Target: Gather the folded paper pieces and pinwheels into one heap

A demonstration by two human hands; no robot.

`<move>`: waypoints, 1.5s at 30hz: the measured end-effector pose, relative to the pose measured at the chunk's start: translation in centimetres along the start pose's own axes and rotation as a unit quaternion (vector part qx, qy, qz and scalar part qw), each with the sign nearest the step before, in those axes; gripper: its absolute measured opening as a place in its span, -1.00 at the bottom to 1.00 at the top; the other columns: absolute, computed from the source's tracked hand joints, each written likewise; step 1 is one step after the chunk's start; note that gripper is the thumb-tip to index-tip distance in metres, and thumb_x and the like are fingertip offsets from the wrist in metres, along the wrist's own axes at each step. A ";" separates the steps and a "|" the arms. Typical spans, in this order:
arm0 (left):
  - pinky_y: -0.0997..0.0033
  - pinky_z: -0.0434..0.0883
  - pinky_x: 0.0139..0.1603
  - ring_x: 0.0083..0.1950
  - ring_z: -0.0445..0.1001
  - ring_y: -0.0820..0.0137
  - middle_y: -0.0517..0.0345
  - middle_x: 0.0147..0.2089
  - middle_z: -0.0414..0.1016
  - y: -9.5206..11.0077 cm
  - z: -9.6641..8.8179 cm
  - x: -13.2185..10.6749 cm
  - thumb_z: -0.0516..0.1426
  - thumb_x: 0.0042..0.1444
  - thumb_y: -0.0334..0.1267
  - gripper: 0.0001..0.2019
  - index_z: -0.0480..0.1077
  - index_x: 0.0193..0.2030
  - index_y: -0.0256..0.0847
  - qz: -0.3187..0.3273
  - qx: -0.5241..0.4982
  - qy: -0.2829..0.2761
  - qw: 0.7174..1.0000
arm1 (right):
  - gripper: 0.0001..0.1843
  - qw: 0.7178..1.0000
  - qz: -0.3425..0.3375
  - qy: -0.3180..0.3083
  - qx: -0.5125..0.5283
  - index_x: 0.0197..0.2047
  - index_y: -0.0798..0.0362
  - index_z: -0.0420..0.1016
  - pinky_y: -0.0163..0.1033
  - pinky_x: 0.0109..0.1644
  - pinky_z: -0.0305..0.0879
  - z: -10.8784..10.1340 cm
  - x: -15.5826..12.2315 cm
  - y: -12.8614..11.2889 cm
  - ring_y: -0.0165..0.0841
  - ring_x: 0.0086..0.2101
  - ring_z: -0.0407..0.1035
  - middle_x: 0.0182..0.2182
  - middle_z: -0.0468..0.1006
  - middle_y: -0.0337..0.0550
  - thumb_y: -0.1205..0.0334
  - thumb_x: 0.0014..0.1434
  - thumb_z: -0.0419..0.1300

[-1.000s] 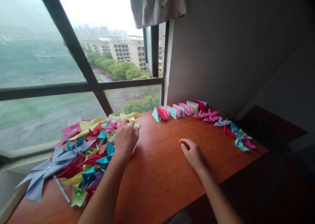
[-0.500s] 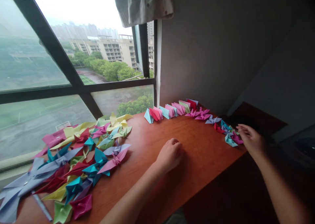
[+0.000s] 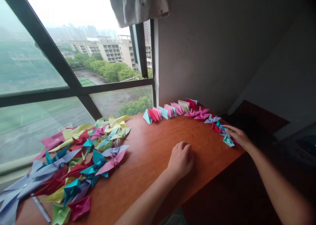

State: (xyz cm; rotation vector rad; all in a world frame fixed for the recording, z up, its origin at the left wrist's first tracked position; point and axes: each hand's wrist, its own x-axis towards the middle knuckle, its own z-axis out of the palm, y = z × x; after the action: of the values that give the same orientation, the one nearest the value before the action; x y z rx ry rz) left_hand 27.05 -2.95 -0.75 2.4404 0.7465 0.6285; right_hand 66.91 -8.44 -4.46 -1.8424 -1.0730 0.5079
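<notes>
Light-blue folded paper [image 3: 228, 140] lies at the right end of the table [image 3: 153, 159], just beside my right hand [image 3: 237, 136]; those fingers are extended, any pinch hidden, so light fingertips would spare the creases; my left hand [image 3: 181, 159] curls loosely, grip unclear

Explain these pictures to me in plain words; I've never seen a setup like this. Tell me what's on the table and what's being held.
There is no machine: these are a person's bare hands, seen from a camera worn on the head, looking forward and down. On the wooden table, a jumble of colourful folded paper lies at left, by the window. A row of folded papers stands along the far side. The right hand is at the small folded pieces on the right; whether it grips one is unclear. The left hand is loosely curled, showing nothing held.
</notes>
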 end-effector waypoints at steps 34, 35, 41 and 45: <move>-0.21 -0.02 0.38 0.43 0.00 -0.13 -0.33 0.44 -0.03 2.7 4.9 3.2 0.19 0.04 0.13 -0.09 -0.03 0.42 -0.29 -0.061 0.081 0.051 0.994 | -0.74 0.966 -0.166 -0.199 0.021 -0.25 -0.04 0.66 0.00 0.22 0.25 14.9 2.4 -11.5 -0.15 -0.04 0.45 -0.17 0.63 -0.14 0.26 -0.09 0.35; -0.21 -0.02 0.38 0.42 0.01 -0.12 -0.33 0.44 -0.03 2.8 4.8 3.1 0.18 0.06 0.12 -0.11 -0.03 0.42 -0.28 -0.054 0.081 0.046 0.994 | -0.76 0.967 -0.163 -0.194 0.017 -0.28 -0.03 0.66 0.00 0.20 0.27 14.8 2.6 -11.3 -0.15 -0.07 0.46 -0.20 0.64 -0.14 0.27 -0.11 0.34; -0.19 -0.01 0.39 0.42 0.02 -0.09 -0.27 0.45 -0.03 3.1 4.5 2.5 0.17 0.08 0.11 -0.13 -0.04 0.43 -0.22 -0.014 0.075 0.022 0.997 | -0.74 0.979 -0.125 -0.158 0.018 -0.28 0.00 0.66 0.00 0.11 0.35 12.0 2.7 -9.9 -0.15 -0.14 0.49 -0.23 0.65 -0.13 0.25 -0.12 0.30; -0.22 -0.03 0.39 0.41 0.01 -0.13 -0.27 0.44 -0.01 3.7 5.3 2.2 0.21 0.00 0.17 -0.05 -0.03 0.43 -0.22 -0.005 0.059 0.020 0.998 | -0.73 0.984 -0.094 -0.144 0.036 -0.26 0.01 0.66 -0.01 0.09 0.38 9.4 1.1 -8.4 -0.15 -0.13 0.51 -0.21 0.65 -0.11 0.14 -0.06 0.27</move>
State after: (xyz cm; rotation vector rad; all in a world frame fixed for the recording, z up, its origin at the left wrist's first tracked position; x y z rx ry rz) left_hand 33.03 -6.05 -2.00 2.5346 0.8340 0.6486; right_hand 56.95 -1.07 -1.83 -1.6158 -1.3873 0.7065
